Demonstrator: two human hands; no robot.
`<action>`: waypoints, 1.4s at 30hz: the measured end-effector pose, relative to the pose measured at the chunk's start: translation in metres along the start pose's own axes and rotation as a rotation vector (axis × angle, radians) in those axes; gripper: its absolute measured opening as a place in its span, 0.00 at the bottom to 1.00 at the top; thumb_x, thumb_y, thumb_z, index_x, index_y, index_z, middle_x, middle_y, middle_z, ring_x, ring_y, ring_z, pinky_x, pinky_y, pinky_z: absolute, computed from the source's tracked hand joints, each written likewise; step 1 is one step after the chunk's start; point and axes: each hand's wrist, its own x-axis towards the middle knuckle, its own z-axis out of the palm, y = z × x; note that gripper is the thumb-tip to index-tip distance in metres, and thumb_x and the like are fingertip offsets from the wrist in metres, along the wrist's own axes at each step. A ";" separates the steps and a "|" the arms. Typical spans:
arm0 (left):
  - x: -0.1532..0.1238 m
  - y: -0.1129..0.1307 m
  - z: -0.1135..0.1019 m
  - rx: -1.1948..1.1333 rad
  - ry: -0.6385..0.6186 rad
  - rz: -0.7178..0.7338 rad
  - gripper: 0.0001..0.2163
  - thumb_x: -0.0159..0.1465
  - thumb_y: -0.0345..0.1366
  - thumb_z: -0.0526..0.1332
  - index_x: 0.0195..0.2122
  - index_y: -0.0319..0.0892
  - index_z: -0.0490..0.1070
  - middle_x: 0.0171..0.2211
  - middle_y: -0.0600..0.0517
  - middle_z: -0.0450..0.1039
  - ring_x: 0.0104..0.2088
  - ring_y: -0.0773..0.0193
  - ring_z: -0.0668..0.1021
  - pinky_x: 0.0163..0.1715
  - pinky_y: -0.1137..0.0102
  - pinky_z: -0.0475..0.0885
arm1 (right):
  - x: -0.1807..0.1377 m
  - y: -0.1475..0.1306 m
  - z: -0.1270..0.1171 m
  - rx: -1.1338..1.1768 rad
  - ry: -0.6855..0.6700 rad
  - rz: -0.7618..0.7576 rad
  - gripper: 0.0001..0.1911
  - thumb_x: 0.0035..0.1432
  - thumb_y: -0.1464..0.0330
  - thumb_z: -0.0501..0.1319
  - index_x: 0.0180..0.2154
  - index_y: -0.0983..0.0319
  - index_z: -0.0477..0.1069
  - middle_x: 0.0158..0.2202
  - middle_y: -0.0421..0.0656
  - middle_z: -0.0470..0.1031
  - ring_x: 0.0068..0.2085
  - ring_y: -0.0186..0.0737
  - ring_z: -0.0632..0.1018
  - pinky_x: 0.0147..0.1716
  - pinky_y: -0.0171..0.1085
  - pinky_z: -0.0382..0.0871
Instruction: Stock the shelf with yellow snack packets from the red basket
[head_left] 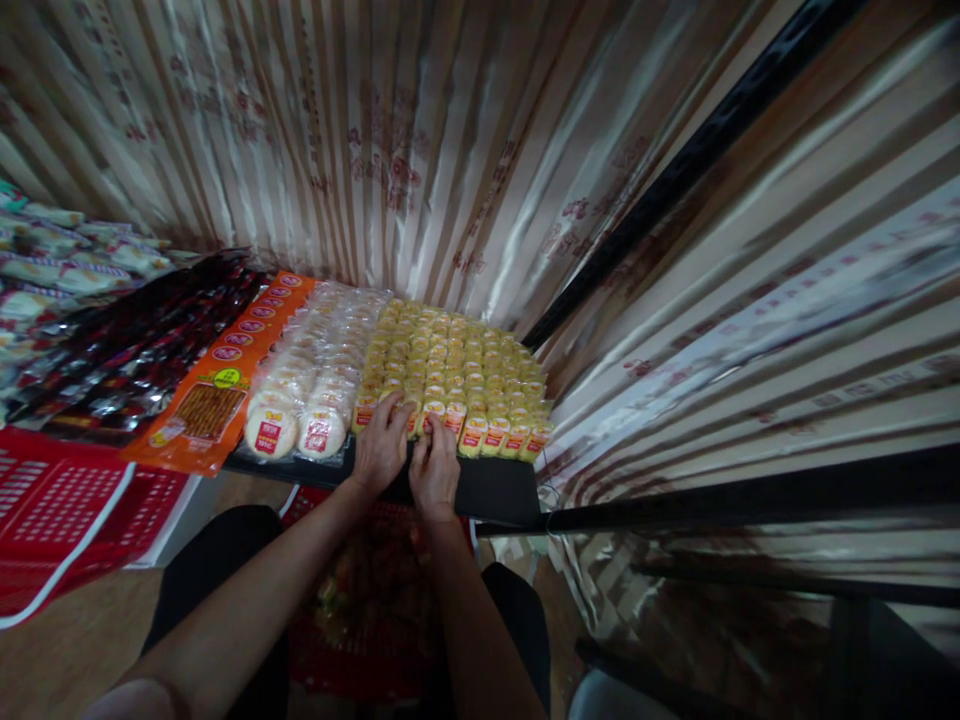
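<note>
Rows of small yellow snack packets (474, 436) with red labels stand tightly packed on a dark shelf (495, 490). My left hand (381, 445) bends its fingers over packets in the front row. Just beside it, my right hand (435, 470) has its fingers curled against the front-row packets too. Between the two hands a packet's red label partly shows. Hand and fingers hide several of the front packets. Left of them stand two rows of round white crackers (274, 432) in clear wrappers.
An orange snack bag (199, 415) and dark shiny packets (142, 350) lie further left, with white packets (75, 270) beyond. A red basket (67, 500) with a white handle is at lower left. Another red basket (360, 670) holds items below the shelf. Patterned curtain (420, 130) and black bars (697, 150) surround this.
</note>
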 end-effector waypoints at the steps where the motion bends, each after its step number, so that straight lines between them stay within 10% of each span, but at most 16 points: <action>1: 0.000 0.000 0.000 0.000 0.007 0.002 0.15 0.63 0.29 0.50 0.49 0.39 0.67 0.53 0.41 0.63 0.53 0.57 0.68 0.49 0.64 0.69 | -0.001 0.000 0.001 -0.007 -0.005 -0.014 0.21 0.60 0.71 0.45 0.54 0.67 0.61 0.47 0.52 0.68 0.48 0.41 0.70 0.45 0.38 0.67; 35: -0.002 0.009 -0.012 -0.020 -0.038 -0.031 0.18 0.61 0.28 0.51 0.52 0.40 0.64 0.52 0.41 0.61 0.50 0.56 0.70 0.41 0.65 0.71 | -0.003 0.003 0.003 0.020 0.015 -0.114 0.25 0.53 0.77 0.47 0.52 0.67 0.65 0.44 0.52 0.64 0.44 0.39 0.72 0.44 0.38 0.71; 42: -0.065 0.022 -0.043 -0.270 -0.071 -0.010 0.12 0.60 0.27 0.47 0.39 0.40 0.69 0.40 0.46 0.68 0.43 0.64 0.72 0.43 0.70 0.69 | -0.047 -0.006 -0.007 0.139 -0.038 -0.174 0.20 0.56 0.75 0.46 0.48 0.64 0.69 0.43 0.49 0.68 0.45 0.37 0.71 0.47 0.37 0.68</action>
